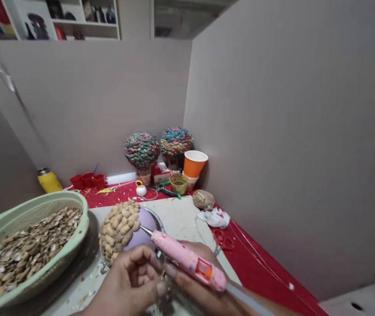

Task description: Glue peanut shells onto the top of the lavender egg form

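A pink hot glue gun is in my right hand, its metal nozzle pointing left at the edge of the shells on a purple ball. Peanut shells cover the left side of this ball, which sits in a round metal dish. My left hand is closed close to the right one, just in front of the ball. Its thumb and fingertips come together around something small and pale that I cannot make out.
A green basket of nut shells stands at left. Behind are two colourful shell-covered trees, orange paper cups, small red cups and pliers. Twine, white tissue and red scissors lie at right.
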{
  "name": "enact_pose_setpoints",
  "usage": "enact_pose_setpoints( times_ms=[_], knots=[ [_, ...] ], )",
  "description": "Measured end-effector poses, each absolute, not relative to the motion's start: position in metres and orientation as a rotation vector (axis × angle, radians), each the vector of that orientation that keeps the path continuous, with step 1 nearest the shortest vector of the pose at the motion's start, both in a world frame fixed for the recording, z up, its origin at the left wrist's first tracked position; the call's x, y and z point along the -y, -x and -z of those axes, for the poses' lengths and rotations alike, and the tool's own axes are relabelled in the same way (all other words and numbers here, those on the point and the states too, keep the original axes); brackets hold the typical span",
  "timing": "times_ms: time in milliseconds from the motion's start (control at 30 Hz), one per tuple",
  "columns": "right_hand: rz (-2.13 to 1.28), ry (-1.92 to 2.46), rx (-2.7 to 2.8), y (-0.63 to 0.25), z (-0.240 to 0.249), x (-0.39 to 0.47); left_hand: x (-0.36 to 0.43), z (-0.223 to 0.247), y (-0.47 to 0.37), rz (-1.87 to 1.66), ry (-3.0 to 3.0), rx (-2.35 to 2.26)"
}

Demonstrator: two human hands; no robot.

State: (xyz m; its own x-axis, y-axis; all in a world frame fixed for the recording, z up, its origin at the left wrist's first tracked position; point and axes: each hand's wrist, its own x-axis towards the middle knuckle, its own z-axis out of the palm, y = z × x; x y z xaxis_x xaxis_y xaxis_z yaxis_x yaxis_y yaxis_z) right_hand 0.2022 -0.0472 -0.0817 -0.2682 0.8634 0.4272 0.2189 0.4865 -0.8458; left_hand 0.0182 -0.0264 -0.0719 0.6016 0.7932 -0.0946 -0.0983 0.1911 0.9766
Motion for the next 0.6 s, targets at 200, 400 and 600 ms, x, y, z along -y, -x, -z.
enact_pose_setpoints(
  times_ms=[200, 400, 600],
  knots=[
    [-0.695, 0.921, 1.799, -0.210, 0.075, 0.047, 0.025, 0.061, -0.020, -0.672, -1.033, -0.674],
    [-0.564, 0.869, 1.867, -0.210, 0.087, 0.045, 0.024, 0.067, -0.022, -0.550, -0.858, -0.611],
    [-0.517, 0.822, 1.917, -0.209, 0.084, 0.047, 0.024, 0.070, -0.021, -0.486, -0.812, -0.529]
  ],
)
